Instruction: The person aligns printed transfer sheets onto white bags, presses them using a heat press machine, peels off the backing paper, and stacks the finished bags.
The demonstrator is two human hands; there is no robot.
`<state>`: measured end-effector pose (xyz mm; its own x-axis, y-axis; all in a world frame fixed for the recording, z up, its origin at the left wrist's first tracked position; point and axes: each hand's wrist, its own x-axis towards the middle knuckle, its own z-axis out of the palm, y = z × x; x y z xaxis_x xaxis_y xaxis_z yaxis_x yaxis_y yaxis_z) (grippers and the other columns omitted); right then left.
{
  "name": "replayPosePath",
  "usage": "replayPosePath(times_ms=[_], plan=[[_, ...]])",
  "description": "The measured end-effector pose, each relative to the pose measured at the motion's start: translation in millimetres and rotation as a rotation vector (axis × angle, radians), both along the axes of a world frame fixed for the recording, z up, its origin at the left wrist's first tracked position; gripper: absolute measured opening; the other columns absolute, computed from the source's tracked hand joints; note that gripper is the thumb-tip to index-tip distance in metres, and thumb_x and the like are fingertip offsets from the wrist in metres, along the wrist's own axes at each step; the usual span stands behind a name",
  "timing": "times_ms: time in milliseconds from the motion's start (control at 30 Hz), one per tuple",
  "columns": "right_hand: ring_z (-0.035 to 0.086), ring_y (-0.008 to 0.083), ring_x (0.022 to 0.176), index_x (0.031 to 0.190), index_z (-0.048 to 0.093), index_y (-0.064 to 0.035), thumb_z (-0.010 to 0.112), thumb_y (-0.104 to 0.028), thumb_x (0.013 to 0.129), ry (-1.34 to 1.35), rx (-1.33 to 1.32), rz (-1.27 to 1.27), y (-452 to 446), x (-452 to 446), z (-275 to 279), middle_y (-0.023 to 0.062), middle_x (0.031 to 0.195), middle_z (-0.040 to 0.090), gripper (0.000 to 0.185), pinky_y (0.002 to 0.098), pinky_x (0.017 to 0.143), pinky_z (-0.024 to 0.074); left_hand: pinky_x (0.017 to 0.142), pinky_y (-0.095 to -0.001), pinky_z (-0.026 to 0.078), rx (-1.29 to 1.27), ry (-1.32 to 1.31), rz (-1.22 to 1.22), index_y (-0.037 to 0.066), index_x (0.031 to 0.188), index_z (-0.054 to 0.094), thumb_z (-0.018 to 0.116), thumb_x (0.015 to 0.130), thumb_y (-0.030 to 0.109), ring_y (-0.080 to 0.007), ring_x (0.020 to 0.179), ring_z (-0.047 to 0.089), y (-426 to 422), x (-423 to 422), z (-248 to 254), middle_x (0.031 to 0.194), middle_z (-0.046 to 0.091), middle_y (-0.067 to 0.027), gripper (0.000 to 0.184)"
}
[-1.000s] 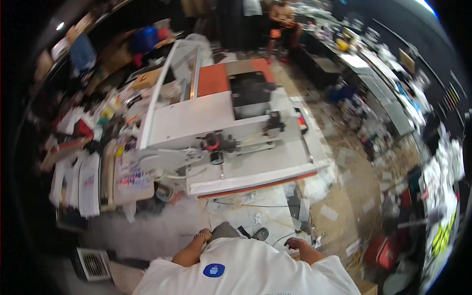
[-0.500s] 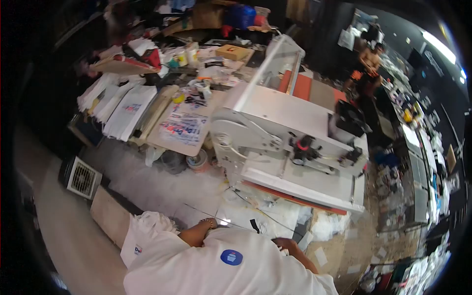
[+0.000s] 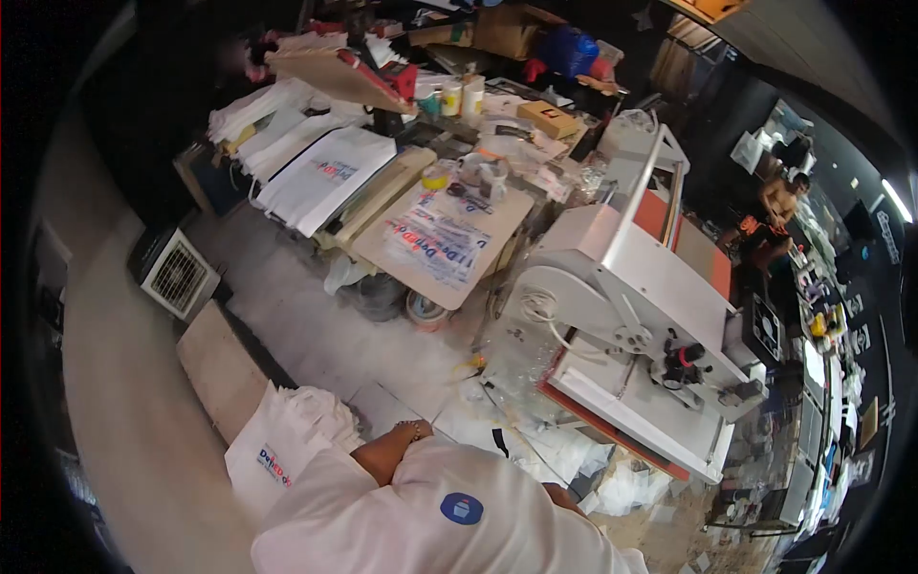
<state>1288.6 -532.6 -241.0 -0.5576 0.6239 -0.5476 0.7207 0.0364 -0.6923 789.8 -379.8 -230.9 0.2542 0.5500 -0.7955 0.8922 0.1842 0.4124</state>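
View swung leftward, printed white cloth [image 3: 287,432] more in sight, left of left hand [image 3: 415,431], grip too hidden to tell.

Left forearm [image 3: 384,454] comes out of the sleeve [image 3: 316,499], angled forward and inward, bracelet [image 3: 417,433] at the wrist. Left hand [image 3: 424,428] sits low in front of the torso [image 3: 497,478], mostly hidden; finger pose unreadable. Right arm [image 3: 563,497]: just a short strip of skin past the shirt's edge, right hand out of sight. Torso leaning, seen from above.
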Motion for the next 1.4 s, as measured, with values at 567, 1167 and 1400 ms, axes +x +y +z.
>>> replayPosePath(times_ms=[567, 1167, 1400], plan=[[0.051, 0.0297, 0.123, 0.14, 0.049, -0.023, 0.061, -0.05, 0.087, -0.226, -0.857, -0.062, 74.3, -125.8, 80.5, 0.0031, 0.136, 0.054, 0.061, 0.0539, 0.095, 0.0448, 0.093, -0.0432, 0.05, 0.0, -0.074, 0.386, 0.005, 0.109, 0.072, 0.063, 0.088, 0.035, -0.0287, 0.102, 0.067, -99.4, -132.8, 3.0, 0.112, 0.071, -0.0156, 0.038], [0.024, 0.0297, 0.147, 0.149, 0.039, -0.0273, 0.058, -0.065, 0.083, -0.429, -1.126, -0.008, 128.6, -201.4, 123.0, 0.0052, 0.159, 0.031, 0.078, 0.0626, 0.109, 0.0289, 0.092, -0.0423, 0.05, 0.017, -0.155, 0.367, 0.005, 0.108, 0.072, 0.064, 0.088, 0.033, -0.0281, 0.101, 0.068, -95.2, -127.8, 0.0, 0.111, 0.071, -0.0154, 0.036], [0.026, 0.0301, 0.146, 0.149, 0.039, -0.0272, 0.057, -0.067, 0.082, -0.384, -1.019, -0.046, 121.1, -196.4, 100.9, 0.0058, 0.158, 0.033, 0.08, 0.0624, 0.109, 0.0304, 0.091, -0.042, 0.051, 0.022, -0.148, 0.36, 0.005, 0.108, 0.072, 0.064, 0.088, 0.033, -0.0278, 0.101, 0.068, -103.6, -134.5, -3.4, 0.111, 0.071, -0.0154, 0.035]])
